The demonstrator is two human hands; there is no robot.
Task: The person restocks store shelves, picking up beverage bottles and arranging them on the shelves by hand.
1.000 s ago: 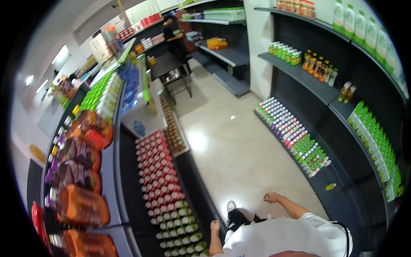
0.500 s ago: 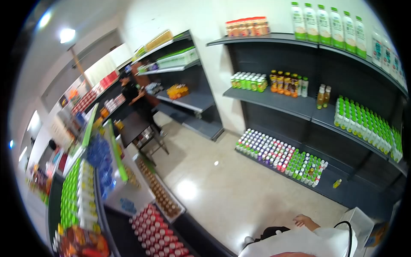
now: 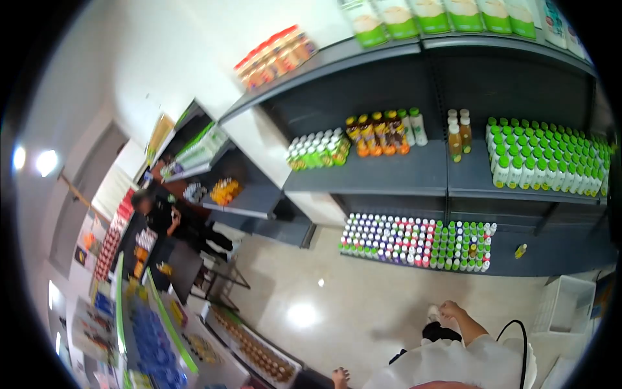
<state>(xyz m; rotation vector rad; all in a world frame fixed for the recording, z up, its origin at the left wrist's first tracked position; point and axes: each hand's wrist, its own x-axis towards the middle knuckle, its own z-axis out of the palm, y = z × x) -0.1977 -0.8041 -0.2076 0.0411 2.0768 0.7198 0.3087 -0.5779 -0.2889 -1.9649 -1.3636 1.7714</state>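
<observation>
My right hand (image 3: 451,310) hangs in front of my white shirt (image 3: 447,363), above the floor and near a light shoe (image 3: 433,314). Its fingers are loosely bent, and nothing shows in them. At the bottom edge, my left hand (image 3: 341,376) appears in part, fingers apart and holding nothing visible, beside the dark edge of the left display. Neither hand touches any goods. Across the floor, the low shelf carries many small bottles (image 3: 414,241) with white, green and pink tops. One small yellow-green bottle (image 3: 521,251) stands apart on that shelf.
Green-capped bottles (image 3: 544,159) and orange drinks (image 3: 378,135) fill parts of the middle shelf. A white crate (image 3: 565,305) sits on the floor at the right. Another person (image 3: 172,217) stands by a dark table (image 3: 173,259) at the left. Blue bottled packs (image 3: 152,343) lie in the left display.
The view has turned and shifted right, bringing the right-hand shelves closer. My left hand has come into view at the bottom. Red-topped bottles at the lower left have left the view.
</observation>
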